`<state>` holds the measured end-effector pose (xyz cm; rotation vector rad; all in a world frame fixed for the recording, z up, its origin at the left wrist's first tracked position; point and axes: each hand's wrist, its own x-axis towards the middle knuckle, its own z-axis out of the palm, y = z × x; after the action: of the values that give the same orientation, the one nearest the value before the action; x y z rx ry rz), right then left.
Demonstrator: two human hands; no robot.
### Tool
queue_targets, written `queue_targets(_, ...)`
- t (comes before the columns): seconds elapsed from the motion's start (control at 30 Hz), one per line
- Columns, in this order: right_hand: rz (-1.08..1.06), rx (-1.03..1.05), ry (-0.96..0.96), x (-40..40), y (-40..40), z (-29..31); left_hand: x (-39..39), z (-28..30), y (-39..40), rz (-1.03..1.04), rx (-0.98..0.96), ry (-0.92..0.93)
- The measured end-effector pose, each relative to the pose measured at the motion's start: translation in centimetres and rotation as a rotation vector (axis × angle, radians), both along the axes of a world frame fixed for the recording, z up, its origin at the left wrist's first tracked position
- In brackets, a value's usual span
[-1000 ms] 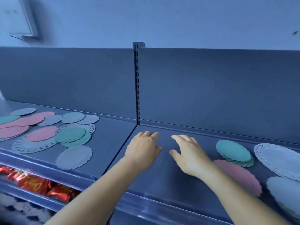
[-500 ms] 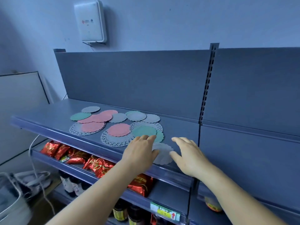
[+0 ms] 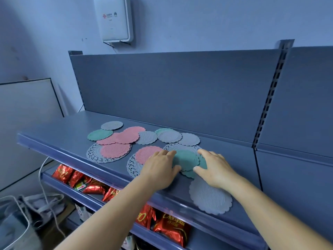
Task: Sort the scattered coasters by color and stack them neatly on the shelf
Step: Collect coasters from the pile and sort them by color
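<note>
Scalloped round coasters in pink, green and grey lie scattered on the blue-grey shelf (image 3: 61, 134). My left hand (image 3: 159, 167) and my right hand (image 3: 214, 168) flank an overlapping pair of green coasters (image 3: 186, 160), fingers touching their edges. A pink coaster (image 3: 146, 154) on a grey lace doily (image 3: 132, 166) lies under my left fingers. A large grey coaster (image 3: 210, 198) sits below my right wrist at the shelf's front. Further left, a pink coaster (image 3: 115, 150) rests on another lace doily (image 3: 93, 154), with more pink (image 3: 126, 137), grey (image 3: 169, 136) and green (image 3: 99, 134) ones behind.
The shelf's back panel (image 3: 171, 91) rises behind the coasters, with a slotted upright (image 3: 268, 101) at the right. Red foil snack packs (image 3: 169, 226) fill the lower shelf. A white wall box (image 3: 115, 18) hangs above. A bag and cable (image 3: 43, 201) lie on the floor at the left.
The view swung left from the sorted stacks to the scattered coasters. Both hands moved forward from the shelf front and now touch the green coasters.
</note>
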<state>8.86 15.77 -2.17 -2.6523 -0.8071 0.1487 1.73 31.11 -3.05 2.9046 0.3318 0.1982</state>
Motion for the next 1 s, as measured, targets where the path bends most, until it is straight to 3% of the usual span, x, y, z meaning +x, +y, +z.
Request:
queue_targets(0.27, -0.051, -0.034, 0.111, 2.9, 1.2, -0.2, 4.5, -0.6, 1.8, -0.068, 0.025, 0.130)
queue_targets(0.6, -0.237, 0.047, 0.170, 3.3, 1.3, -0.3, 5.8, 0.7, 2.7, -0.096, -0.174, 0.024)
queue_targets(0.77, -0.308, 0.235, 0.063, 2.7, 0.4, -0.9, 5.7, 1.7, 3.5, -0.119, -0.215, -0.132)
queue_targets(1.0, -0.513, 0.458, -0.161, 0.8, -3.2, -0.3, 6.0, 2.6, 0.6, -0.213, -0.440, -0.299)
